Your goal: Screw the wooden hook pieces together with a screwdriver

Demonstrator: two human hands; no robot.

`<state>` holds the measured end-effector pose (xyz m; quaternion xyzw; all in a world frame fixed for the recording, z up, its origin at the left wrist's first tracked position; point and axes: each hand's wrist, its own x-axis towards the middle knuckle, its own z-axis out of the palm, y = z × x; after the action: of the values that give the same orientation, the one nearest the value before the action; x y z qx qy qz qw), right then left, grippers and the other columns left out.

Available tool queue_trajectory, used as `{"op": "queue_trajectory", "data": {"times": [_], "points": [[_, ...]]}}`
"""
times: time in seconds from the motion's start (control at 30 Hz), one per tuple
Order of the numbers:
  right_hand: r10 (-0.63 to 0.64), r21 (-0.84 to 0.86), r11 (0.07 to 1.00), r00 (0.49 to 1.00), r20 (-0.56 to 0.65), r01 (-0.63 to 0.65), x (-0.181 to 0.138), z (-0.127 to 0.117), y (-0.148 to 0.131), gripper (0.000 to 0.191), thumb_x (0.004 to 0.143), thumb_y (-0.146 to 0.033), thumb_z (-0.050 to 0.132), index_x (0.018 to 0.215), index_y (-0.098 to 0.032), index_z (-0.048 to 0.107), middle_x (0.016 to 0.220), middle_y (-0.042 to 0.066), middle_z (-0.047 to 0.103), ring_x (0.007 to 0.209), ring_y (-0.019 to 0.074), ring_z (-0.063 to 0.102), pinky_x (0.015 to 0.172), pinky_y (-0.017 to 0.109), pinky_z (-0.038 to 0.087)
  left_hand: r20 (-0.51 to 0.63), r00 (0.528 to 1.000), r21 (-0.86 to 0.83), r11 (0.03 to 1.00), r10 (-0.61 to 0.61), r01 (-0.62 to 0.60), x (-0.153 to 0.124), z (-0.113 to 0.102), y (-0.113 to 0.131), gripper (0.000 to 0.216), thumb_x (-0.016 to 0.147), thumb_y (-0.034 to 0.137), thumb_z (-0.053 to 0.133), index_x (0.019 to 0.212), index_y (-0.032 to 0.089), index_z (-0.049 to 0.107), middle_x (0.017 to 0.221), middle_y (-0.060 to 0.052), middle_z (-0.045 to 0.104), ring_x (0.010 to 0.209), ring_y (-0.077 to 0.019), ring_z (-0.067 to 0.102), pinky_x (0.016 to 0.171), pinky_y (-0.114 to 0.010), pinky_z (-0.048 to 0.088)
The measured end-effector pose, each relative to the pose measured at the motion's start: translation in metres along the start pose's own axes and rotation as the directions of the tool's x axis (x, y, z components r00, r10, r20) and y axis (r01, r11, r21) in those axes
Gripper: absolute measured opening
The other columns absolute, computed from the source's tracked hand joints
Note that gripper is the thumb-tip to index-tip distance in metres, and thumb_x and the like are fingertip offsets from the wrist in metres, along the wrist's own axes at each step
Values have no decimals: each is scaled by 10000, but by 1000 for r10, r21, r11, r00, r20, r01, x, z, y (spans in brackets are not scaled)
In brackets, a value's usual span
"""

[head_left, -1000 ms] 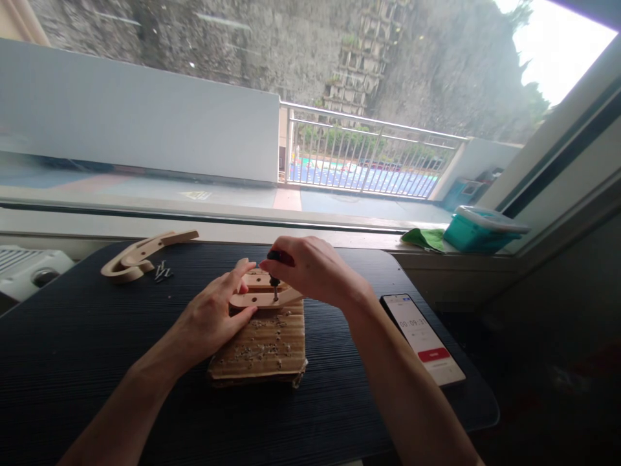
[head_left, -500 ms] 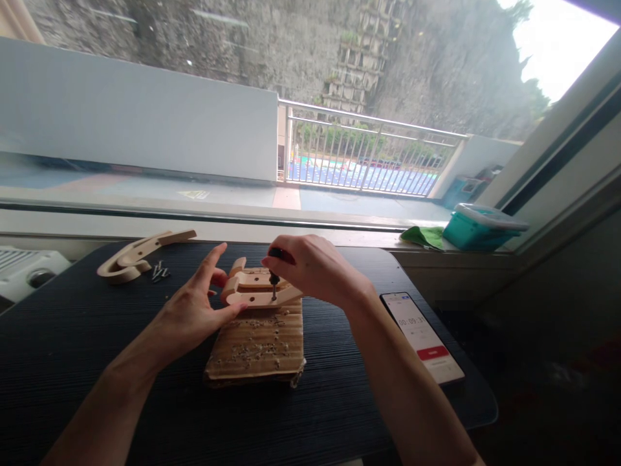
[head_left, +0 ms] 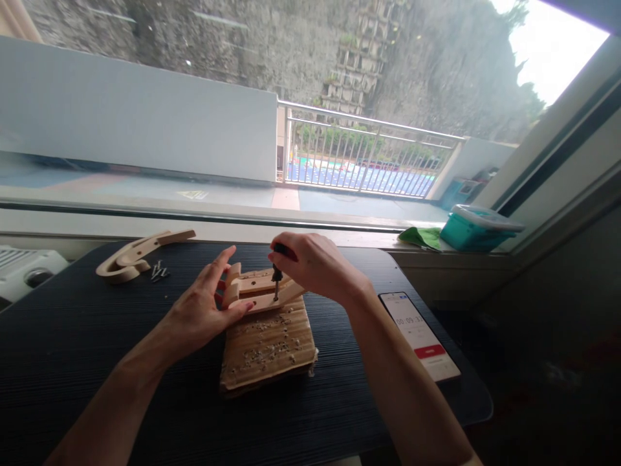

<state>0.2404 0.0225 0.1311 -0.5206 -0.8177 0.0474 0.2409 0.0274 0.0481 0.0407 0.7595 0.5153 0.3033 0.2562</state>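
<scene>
Pale wood formed the frame [head_left: 264, 302], which lay on cardboard [head_left: 279, 333] between the two grips. Right grip [head_left: 313, 260] pinched a black screwdriver [head_left: 277, 274], upright, its tip down at a hole in the frame. Left grip [head_left: 206, 301] was spread, index finger raised, thumb touching the frame's near bar. Beyond the left grip and to its left, screws [head_left: 158, 270] and a second wooden piece [head_left: 154, 243] lay on the dark surface [head_left: 179, 401]. Right of the right grip, a phone [head_left: 421, 333] read 00:09:3-something, last digit blurred; its red button's wording was illegible.
</scene>
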Motion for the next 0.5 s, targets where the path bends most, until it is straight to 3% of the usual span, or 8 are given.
{"op": "queue_trajectory", "data": {"times": [0.13,0.2,0.3,0.4,0.5], "points": [[-1,21,1000,1000,-3,1,-1,-2,3,242,884,-323,505,1007,-187,663,745,11,630,631,101,469,591,255,276,-61,981,189,968,182,-167,1,0,-6,809,759,525,632,1446,274,285,1282,-76,497,1036,-258,610,834,-385,556],[-28,39,999,1000,14,27,-2,-4,3,243,876,-317,504,999,-193,672,745,6,628,624,98,463,586,253,280,-98,946,272,923,308,-272,2,-1,-8,703,776,494,621,1394,265,376,1265,-67,507,1138,-270,546,887,-402,527],[-77,57,996,996,36,75,-3,-7,-1,248,888,-308,480,935,-190,693,757,9,633,641,97,470,595,251,286,-126,884,348,855,450,-386,1,-5,-6,513,805,447,610,1268,243,521,1183,-58,544,1113,-259,538,933,-408,485],[-117,62,992,992,44,114,-4,-8,-6,239,888,-296,484,891,-187,697,772,8,640,673,100,482,612,246,288,-137,837,367,812,530,-454,0,-8,-1,394,822,404,611,1169,218,595,1104,-54,556,1031,-238,554,903,-381,475],[-123,57,991,991,50,120,-4,-6,-10,235,889,-274,472,893,-186,690,762,7,636,663,99,475,614,244,282,-145,820,368,800,554,-475,0,-9,1,364,822,389,619,1131,197,622,1055,-55,550,982,-227,554,850,-364,478]]}}
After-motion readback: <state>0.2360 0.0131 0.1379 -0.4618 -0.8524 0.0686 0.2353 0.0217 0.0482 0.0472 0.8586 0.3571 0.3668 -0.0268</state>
